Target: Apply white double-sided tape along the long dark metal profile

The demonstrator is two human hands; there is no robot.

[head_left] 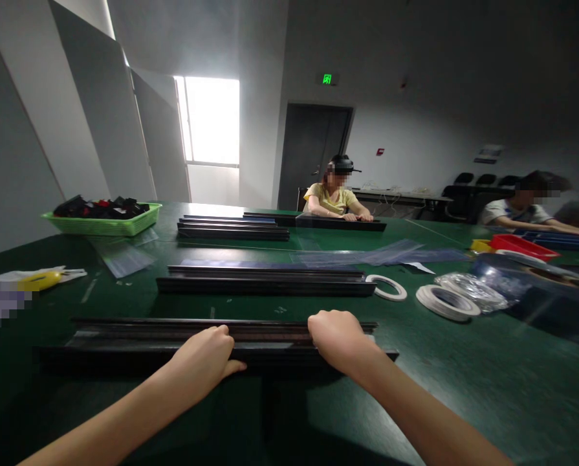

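Observation:
A long black channel-shaped profile lies across the near side of the green table, with raised rails along both long edges. My left hand is closed over its middle, thumb pointing right along the near edge. Toward its right end, my right hand is closed on it in a fist, knuckles up. The fingertips of both hands are hidden behind the knuckles and the rail. Just beyond lies a second black profile, parallel to the first and apart from my hands.
Rolls of white tape and a large see-through film roll stand right. A green basket of black parts, yellow-handled snips and plastic strips lie left. More profiles lie farther back; two people work across the table.

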